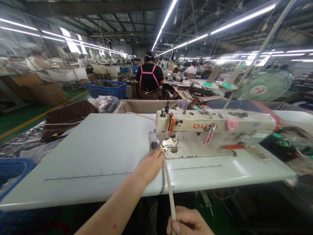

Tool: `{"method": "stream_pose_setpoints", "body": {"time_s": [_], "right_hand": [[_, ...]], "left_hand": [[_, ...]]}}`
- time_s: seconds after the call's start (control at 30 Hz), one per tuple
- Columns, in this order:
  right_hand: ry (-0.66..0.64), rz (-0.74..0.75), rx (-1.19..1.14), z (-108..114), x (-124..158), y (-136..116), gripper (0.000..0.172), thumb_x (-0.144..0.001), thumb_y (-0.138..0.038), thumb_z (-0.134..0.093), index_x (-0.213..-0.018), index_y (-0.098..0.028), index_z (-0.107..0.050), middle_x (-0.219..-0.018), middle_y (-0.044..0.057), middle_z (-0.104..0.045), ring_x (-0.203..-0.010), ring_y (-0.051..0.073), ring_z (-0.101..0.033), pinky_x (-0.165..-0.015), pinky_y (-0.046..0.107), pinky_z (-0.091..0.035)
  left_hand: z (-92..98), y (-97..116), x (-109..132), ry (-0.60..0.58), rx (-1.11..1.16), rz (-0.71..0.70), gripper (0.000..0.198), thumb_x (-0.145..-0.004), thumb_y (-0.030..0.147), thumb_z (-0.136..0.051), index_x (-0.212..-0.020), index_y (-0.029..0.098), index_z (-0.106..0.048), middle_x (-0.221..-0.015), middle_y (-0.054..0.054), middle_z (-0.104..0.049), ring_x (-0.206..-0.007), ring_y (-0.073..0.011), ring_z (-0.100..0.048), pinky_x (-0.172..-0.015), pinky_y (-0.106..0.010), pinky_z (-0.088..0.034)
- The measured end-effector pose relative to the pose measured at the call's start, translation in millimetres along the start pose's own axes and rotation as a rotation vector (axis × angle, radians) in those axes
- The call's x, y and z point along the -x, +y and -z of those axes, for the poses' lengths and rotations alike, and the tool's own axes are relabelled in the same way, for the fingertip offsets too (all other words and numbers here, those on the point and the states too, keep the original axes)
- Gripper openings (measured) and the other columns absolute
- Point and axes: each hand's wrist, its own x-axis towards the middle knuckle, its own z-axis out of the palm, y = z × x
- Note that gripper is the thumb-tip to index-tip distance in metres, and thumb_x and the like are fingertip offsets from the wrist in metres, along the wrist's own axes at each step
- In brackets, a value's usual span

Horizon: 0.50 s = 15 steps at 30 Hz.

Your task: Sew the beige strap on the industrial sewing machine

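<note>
A long, narrow beige strip (169, 186) runs from below the table's front edge up to the sewing machine's (220, 121) needle area. My left hand (152, 164) lies on the white table just in front of the needle, its fingers closed on the strip. Lower down, past the front edge, my right hand (188, 222) pinches the same strip between thumb and fingers. Behind the machine head, more beige strip shows, trailing left across the tabletop. My left fingers partly hide where the strip meets the presser foot.
A ruler scale (88, 177) is printed along the white table (105, 147). Pink-handled snips (208, 137) hang on the machine. Brown fabric (66, 119) and a blue basket (14, 166) lie left. A green fan (265, 86) stands right; a person (150, 78) sits ahead.
</note>
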Motion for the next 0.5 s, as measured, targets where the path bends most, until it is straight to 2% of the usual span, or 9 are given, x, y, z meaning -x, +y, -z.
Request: {"method": "stream_pose_setpoints", "body": {"time_s": [0.2, 0.5], "right_hand": [[0.003, 0.042, 0.070, 4.7, 3.3, -2.6, 0.044, -0.092, -0.062, -0.071, -0.082, -0.024, -0.090, -0.076, 0.005, -0.063, -0.069, 0.019, -0.059, -0.069, 0.032, -0.047], [-0.010, 0.020, 0.038, 4.0, 6.5, 7.6, 0.049, -0.094, -0.065, -0.068, -0.081, -0.023, -0.090, -0.076, 0.005, -0.062, -0.069, 0.018, -0.058, -0.065, 0.031, -0.040]], "left_hand": [[0.1, 1.5, 0.7, 0.044, 0.064, 0.058, 0.026, -0.102, 0.014, -0.051, -0.125, 0.017, -0.061, -0.128, -0.011, -0.067, -0.125, -0.0247, -0.064, -0.112, -0.039, -0.054], [-9.2, -2.6, -0.9, 0.046, 0.015, 0.021, 0.025, -0.101, 0.015, -0.051, -0.124, 0.018, -0.063, -0.132, -0.012, -0.067, -0.133, -0.0261, -0.060, -0.119, -0.041, -0.048]]}}
